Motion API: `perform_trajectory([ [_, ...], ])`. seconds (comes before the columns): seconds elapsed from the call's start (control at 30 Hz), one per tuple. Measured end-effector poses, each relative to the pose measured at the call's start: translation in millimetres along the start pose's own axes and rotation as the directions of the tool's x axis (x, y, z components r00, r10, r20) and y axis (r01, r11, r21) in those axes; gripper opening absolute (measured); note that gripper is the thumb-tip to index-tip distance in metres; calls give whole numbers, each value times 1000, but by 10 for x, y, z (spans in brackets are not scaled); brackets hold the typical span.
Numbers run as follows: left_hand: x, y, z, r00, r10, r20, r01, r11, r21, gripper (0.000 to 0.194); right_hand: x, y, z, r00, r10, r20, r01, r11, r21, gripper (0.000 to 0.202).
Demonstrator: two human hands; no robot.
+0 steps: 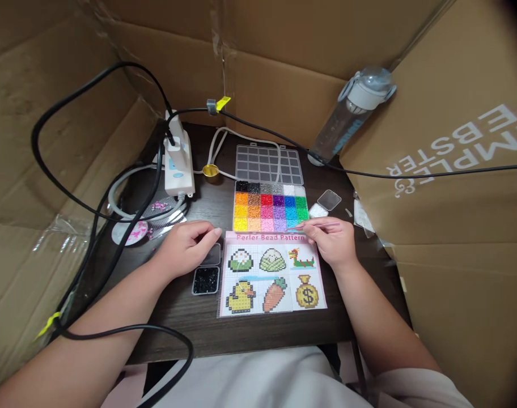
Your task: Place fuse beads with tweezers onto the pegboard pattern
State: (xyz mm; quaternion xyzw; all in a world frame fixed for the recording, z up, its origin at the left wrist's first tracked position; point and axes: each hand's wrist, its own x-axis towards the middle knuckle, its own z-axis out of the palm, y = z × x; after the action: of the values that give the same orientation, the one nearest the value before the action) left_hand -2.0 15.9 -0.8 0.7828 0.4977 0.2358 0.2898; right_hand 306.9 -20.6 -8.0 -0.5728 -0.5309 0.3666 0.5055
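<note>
Dark brown wood-grain surface (250, 333) is dimly, softly lit. Soft grey shadows are cast across white shirt fabric (258, 381). Brown cardboard walls (284, 48) are stretched by wide-angle distortion, slightly blurred at left. Upper-right corner is blacked out.

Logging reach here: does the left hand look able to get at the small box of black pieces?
Probably yes: the box of black pieces sits close to the left hand, its lid apparently flipped back, nothing visible over it.

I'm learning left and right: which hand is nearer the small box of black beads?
Left. The left hand is just beyond the small box; the right hand is farther off, to the right, past the pattern sheet.
</note>
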Motion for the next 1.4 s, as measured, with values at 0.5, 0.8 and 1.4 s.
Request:
perform_trajectory([
  [0.5, -5, -41, 29, 1000, -6, 8, 6, 1000, 7, 41, -200, -45, 318, 813, -70, 578, -4, 992, 125, 5],
  [0.8, -10, -59, 46, 1000, -3, -1, 3, 1000, 4, 41, -206, -26, 328, 804, -50, 592, -21, 993, 114, 6],
  [1.4, -4, -44, 49, 1000, -10, 0, 10, 1000, -7, 41, -199, -55, 318, 836, -46, 547, -44, 988, 151, 4],
])
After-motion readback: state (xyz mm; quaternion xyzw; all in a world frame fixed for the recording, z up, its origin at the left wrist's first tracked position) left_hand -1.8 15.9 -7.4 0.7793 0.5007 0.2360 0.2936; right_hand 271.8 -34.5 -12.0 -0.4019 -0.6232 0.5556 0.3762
